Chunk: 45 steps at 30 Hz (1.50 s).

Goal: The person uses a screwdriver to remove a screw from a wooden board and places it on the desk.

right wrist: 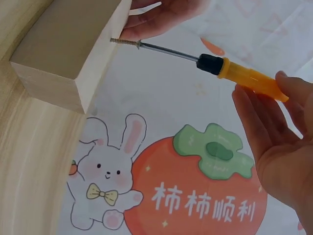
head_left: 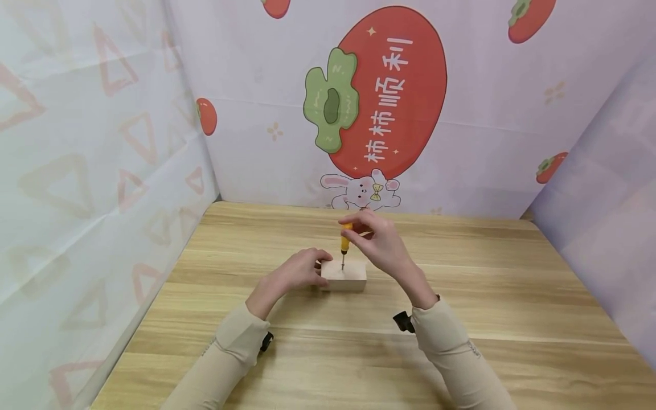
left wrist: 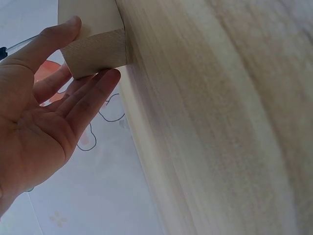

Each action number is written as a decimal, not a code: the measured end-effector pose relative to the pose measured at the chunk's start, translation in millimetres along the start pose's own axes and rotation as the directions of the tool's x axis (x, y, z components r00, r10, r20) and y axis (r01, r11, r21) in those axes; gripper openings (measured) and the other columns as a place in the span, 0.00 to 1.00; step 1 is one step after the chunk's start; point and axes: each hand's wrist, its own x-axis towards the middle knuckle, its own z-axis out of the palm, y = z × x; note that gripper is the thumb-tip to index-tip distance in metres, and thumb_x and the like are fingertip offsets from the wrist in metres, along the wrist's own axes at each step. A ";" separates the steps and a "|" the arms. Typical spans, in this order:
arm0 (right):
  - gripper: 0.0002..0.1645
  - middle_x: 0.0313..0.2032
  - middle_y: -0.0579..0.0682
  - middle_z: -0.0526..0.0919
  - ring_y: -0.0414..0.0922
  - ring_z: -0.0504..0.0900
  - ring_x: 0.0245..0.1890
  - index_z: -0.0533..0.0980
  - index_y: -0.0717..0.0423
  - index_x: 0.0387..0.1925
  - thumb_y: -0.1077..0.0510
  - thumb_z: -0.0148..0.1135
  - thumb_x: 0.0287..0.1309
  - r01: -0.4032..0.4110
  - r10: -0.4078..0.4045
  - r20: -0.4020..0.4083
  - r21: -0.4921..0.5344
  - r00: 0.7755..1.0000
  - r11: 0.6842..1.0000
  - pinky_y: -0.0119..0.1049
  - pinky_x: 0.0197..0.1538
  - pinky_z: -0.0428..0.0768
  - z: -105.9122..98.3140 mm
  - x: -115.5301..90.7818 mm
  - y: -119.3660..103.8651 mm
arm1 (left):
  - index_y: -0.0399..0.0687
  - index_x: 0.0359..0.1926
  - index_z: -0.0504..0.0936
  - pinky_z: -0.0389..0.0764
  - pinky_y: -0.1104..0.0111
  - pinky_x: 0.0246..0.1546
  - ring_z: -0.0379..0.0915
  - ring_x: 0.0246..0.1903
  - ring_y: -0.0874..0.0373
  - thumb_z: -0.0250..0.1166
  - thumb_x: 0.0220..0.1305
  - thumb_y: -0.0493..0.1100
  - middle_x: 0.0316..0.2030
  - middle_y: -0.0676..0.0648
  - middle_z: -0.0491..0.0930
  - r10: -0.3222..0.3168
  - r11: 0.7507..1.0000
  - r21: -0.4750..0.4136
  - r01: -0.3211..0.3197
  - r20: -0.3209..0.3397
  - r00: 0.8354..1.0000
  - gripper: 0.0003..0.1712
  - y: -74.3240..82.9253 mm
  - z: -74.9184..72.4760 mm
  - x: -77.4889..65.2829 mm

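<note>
A pale wooden block point(head_left: 344, 280) lies flat on the table. My left hand point(head_left: 297, 270) grips its left end, thumb point(left wrist: 59, 38) on the near side and fingers on the far side. From the block's top a screw point(right wrist: 123, 41) stands upright, its tip in the wood and much of its thread showing. On the screw's head sits the tip of a screwdriver point(right wrist: 215, 64) with an orange-yellow handle and black collar. My right hand point(head_left: 380, 239) pinches the end of that handle between thumb and fingers, above the block.
The wood-grain table point(head_left: 461, 273) reaches out on both sides of the block. Behind it hangs a backdrop point(head_left: 256, 159) printed with persimmons and a rabbit. A patterned sheet point(head_left: 102, 199) walls the left side, and a plain pale one point(head_left: 605, 188) the right.
</note>
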 end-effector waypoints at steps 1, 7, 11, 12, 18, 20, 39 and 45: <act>0.13 0.37 0.52 0.84 0.45 0.86 0.32 0.84 0.56 0.46 0.65 0.68 0.59 -0.003 0.002 0.025 0.023 1.000 1.000 0.37 0.38 0.87 -1.5 -0.2 0.1 | 0.41 0.60 0.79 0.80 0.59 0.57 0.80 0.53 0.51 0.77 0.52 0.43 0.56 0.43 0.81 0.001 1.000 0.002 -0.001 0.001 1.000 0.34 -0.1 -0.4 -0.2; 0.14 0.44 0.56 0.85 0.46 0.87 0.39 0.83 0.56 0.49 0.65 0.65 0.62 -0.013 0.010 0.047 0.065 0.999 0.998 0.38 0.42 0.87 -1.3 -1.5 1.2 | 0.40 0.60 0.79 0.80 0.59 0.56 0.80 0.52 0.51 0.78 0.51 0.43 0.54 0.42 0.82 0.011 1.000 0.009 -0.011 0.002 1.000 0.34 -0.1 -1.6 -0.7; 0.15 0.40 0.54 0.83 0.43 0.84 0.37 0.84 0.55 0.49 0.61 0.69 0.59 -0.017 0.016 -0.040 -0.008 0.999 1.000 0.37 0.43 0.87 4.7 -2.9 1.7 | 0.39 0.59 0.79 0.80 0.59 0.56 0.80 0.52 0.51 0.78 0.51 0.43 0.54 0.42 0.82 0.018 1.000 0.016 -0.017 -0.007 1.000 0.34 -0.3 -0.4 0.0; 0.15 0.38 0.54 0.81 0.43 0.83 0.35 0.84 0.55 0.48 0.61 0.70 0.58 -0.015 0.013 -0.060 -0.025 0.998 1.000 0.37 0.42 0.87 5.8 -3.2 1.8 | 0.39 0.59 0.79 0.80 0.59 0.56 0.80 0.52 0.51 0.78 0.51 0.42 0.54 0.42 0.82 0.018 1.000 0.016 -0.018 -0.009 1.000 0.34 -0.5 0.1 0.2; 0.14 0.34 0.50 0.81 0.41 0.81 0.30 0.85 0.56 0.46 0.63 0.71 0.56 0.009 -0.021 -0.112 -0.109 0.994 0.994 0.36 0.37 0.87 6.0 -1.9 0.2 | 0.39 0.60 0.79 0.80 0.59 0.55 0.81 0.52 0.50 0.78 0.51 0.42 0.55 0.42 0.82 0.022 1.000 0.023 -0.022 -0.017 1.000 0.34 -1.7 0.5 0.1; 0.14 0.34 0.50 0.82 0.41 0.82 0.31 0.85 0.57 0.46 0.64 0.70 0.57 0.010 -0.023 -0.100 -0.126 0.995 0.992 0.36 0.37 0.87 4.7 -1.5 -0.6 | 0.39 0.60 0.79 0.80 0.59 0.55 0.80 0.52 0.50 0.78 0.51 0.42 0.55 0.41 0.82 0.018 1.000 0.019 -0.018 -0.016 1.000 0.34 -1.5 -0.1 -0.6; 0.12 0.41 0.53 0.84 0.46 0.86 0.37 0.80 0.59 0.44 0.64 0.70 0.58 -0.057 0.053 -0.077 -0.054 0.996 0.997 0.37 0.36 0.87 7.7 -3.4 -6.0 | 0.40 0.59 0.80 0.80 0.60 0.55 0.80 0.52 0.51 0.78 0.51 0.43 0.54 0.43 0.82 0.012 1.000 0.028 -0.012 -0.014 1.000 0.33 -1.2 1.1 0.5; 0.12 0.32 0.49 0.83 0.42 0.83 0.30 0.83 0.56 0.41 0.63 0.73 0.53 -0.048 0.037 -0.117 -0.089 0.992 0.995 0.40 0.36 0.87 5.3 -2.0 -7.6 | 0.40 0.59 0.79 0.80 0.60 0.55 0.80 0.51 0.52 0.78 0.50 0.43 0.53 0.43 0.82 0.026 0.999 0.024 -0.026 -0.023 0.999 0.34 -2.2 0.7 0.5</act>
